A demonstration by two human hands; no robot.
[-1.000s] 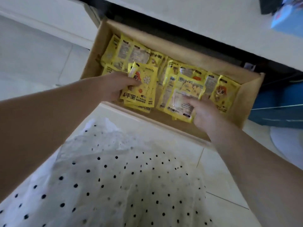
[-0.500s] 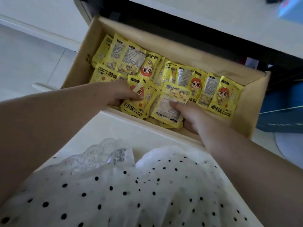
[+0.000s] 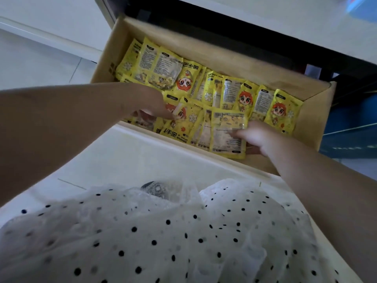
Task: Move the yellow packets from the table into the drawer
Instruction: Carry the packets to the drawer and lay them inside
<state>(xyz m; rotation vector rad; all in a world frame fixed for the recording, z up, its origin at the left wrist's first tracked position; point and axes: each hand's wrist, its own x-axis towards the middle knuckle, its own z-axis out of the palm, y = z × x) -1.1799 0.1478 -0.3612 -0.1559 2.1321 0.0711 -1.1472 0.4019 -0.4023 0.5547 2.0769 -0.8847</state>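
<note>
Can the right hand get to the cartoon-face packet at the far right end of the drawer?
Probably yes: the right hand is already inside the open drawer, and that packet lies uncovered just beyond it.

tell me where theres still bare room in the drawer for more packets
Bare floor shows only at the drawer's right end, beyond the last yellow packet. Elsewhere packets overlap wall to wall, densest at the front under both hands.

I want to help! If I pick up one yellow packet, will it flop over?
Probably a little. The yellow packet under the right hand looks thin and creased, so likely bendy and light. Its glossy film may be slippery.
</note>
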